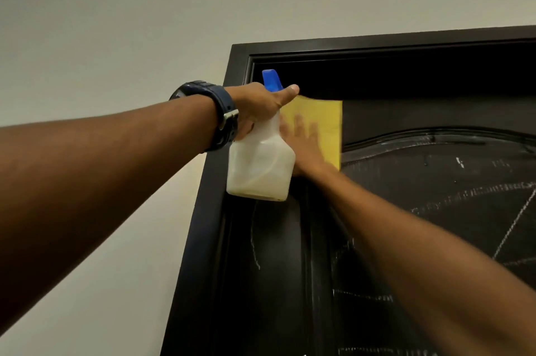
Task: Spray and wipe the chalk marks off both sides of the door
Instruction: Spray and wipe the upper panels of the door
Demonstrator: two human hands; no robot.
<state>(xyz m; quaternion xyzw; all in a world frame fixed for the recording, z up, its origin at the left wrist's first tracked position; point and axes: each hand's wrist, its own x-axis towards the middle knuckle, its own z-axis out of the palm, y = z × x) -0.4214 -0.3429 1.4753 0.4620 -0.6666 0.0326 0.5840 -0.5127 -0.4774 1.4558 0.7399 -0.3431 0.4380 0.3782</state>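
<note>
A dark door fills the right half of the view, with white chalk marks across its panels. My left hand grips the neck of a white spray bottle with a blue trigger head, held up near the door's top left corner. My right hand lies flat with straight fingers on a yellow cloth, pressing it against the upper left of the door. The bottle hides part of my right hand.
The dark door frame runs up the left side and across the top. A pale wall lies left of and above the frame. A dark wristwatch sits on my left wrist.
</note>
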